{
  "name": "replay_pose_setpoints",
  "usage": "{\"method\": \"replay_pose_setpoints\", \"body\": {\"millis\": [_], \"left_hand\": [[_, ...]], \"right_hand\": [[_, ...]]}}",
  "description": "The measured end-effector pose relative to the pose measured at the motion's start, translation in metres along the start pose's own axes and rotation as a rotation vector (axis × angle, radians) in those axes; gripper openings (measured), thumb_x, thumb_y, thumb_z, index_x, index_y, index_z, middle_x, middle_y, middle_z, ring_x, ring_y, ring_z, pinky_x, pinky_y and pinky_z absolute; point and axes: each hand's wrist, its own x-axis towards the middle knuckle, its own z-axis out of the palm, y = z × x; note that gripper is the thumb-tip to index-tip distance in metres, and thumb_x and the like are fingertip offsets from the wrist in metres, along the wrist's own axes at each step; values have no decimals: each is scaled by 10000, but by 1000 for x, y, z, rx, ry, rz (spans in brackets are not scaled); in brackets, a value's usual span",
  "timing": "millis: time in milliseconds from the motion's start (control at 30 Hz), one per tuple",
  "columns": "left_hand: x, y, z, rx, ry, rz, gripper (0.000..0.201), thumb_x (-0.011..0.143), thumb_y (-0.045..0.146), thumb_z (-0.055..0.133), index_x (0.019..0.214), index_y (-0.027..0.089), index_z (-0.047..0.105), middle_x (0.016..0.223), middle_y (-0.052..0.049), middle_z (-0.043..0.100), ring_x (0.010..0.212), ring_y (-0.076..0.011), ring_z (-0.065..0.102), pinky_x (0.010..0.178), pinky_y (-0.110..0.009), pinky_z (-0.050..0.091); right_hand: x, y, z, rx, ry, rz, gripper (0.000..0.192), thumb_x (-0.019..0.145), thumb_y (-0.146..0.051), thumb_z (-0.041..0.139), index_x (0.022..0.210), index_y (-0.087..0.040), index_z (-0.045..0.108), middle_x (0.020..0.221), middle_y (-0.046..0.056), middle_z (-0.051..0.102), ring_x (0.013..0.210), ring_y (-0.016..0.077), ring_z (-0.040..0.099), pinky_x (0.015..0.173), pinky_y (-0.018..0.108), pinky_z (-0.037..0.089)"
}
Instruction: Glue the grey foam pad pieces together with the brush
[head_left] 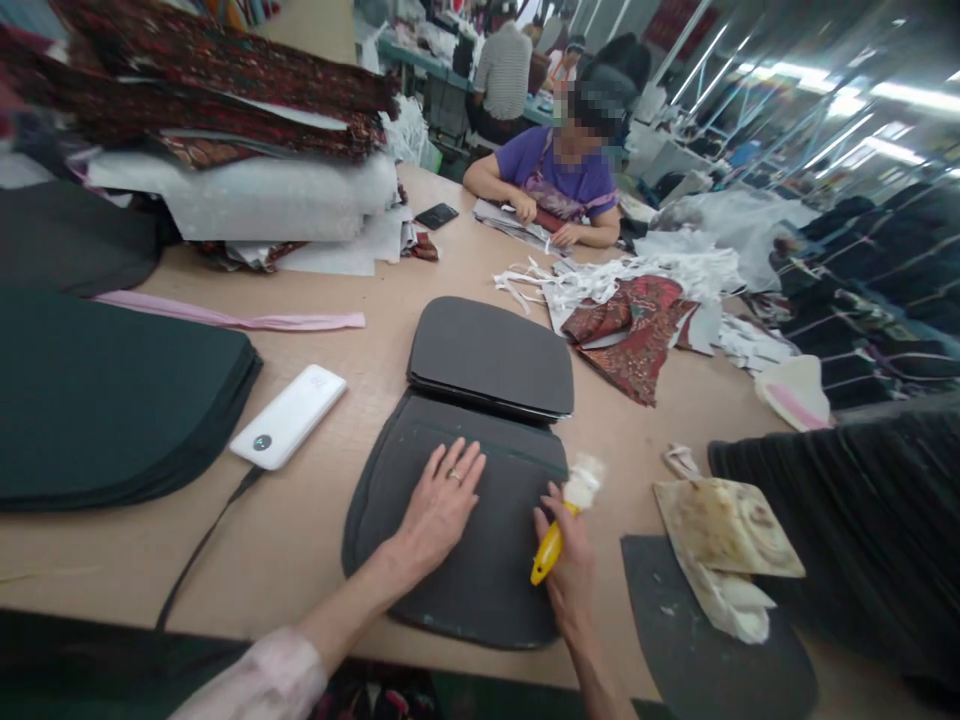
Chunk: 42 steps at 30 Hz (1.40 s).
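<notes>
Bright, even overhead lighting; glaring ceiling tubes [847, 100] far right of the table [315, 540]. Shadows on it soft. Wide-angle bending toward edges; motion smear on the fabric stack [210, 70] upper left.

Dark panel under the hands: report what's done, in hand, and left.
Done: a finished-looking stack lies just beyond. In hand: left hand presses the dark panel flat while right hand holds a yellow-handled brush at its edge. Left: apparently the tall dark pile.
</notes>
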Motion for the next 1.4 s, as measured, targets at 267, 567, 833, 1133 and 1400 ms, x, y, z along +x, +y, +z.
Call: {"method": "replay_pose_setpoints", "body": {"millis": [267,567,833,1133,1400], "left_hand": [[-4,-37,4,151,-23,-311,521,896,385,369,1327,92,395,1404,-152,378,1337,-275,263,1096,-482,197],[-91,-126,-148,250,500,-915,506,821,261,506,1303,159,391,1391,-161,365,1240,-319,337,967,-487,335],[-160,-210,-169,-116,247,-890,139,750,212,539,823,139,632,949,-118,625,966,-247,538,898,-372,381],[-184,-252,-175,-568,343,-922,399,703,492,549,700,105,645,533,1,558,498,-146,507,468,-235,352],[-181,-224,-170,-519,592,-748,213,764,315,502,770,148,634,1034,-99,625,979,-210,544,898,-352,405]], "right_hand": [[20,-16,56,-28,121,-316,269,886,-368,470,915,-160,638,1034,109,667,868,214,599,754,396,474],[19,-4,60,-1,131,-306,395,824,-523,468,810,-194,686,913,116,695,671,247,618,647,402,495],[25,-25,51,88,114,-180,468,729,-650,450,720,-248,687,763,98,685,635,283,630,602,425,520],[31,-92,49,124,124,-244,507,691,-675,522,777,-196,662,925,138,678,822,317,653,700,429,532],[74,-353,134,659,-392,-72,496,755,-527,573,1022,-109,593,903,127,669,689,196,644,567,293,512]]}}
